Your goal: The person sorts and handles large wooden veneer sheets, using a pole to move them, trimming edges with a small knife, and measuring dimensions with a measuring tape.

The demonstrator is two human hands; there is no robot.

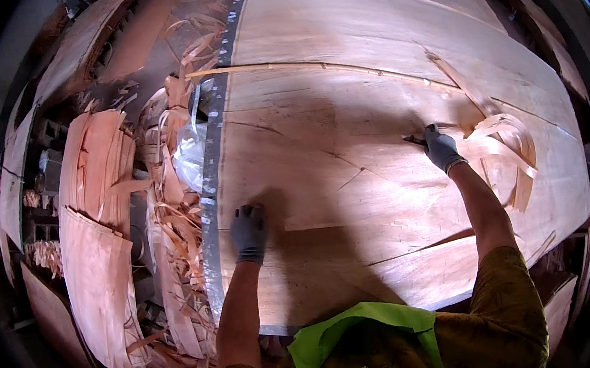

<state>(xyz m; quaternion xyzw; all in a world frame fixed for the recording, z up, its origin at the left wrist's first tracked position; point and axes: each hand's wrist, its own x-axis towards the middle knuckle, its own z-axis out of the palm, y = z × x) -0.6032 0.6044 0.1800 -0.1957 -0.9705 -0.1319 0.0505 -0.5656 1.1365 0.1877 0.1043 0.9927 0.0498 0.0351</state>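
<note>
A broad sheet of pale wood veneer (pixel 310 189) lies spread in front of me, with cracks and split seams in it. My left hand (pixel 248 233), in a grey glove, rests on the sheet near its left edge; its fingers are slightly bent and apart, holding nothing. My right hand (pixel 441 150), also gloved, is farther out on the right, closed round a small dark tool (pixel 414 140) whose exact kind I cannot make out. Just right of that hand lies a curled veneer strip (pixel 514 150), with a straighter veneer offcut (pixel 458 80) beyond it.
A long thin bamboo stick (pixel 326 65) lies across the far part of the sheet. Along the left edge runs a dark marked strip (pixel 211 164). Farther left are a clear plastic bag (pixel 190 155), tangled veneer scraps (pixel 173 218) and a stack of veneer pieces (pixel 96 277).
</note>
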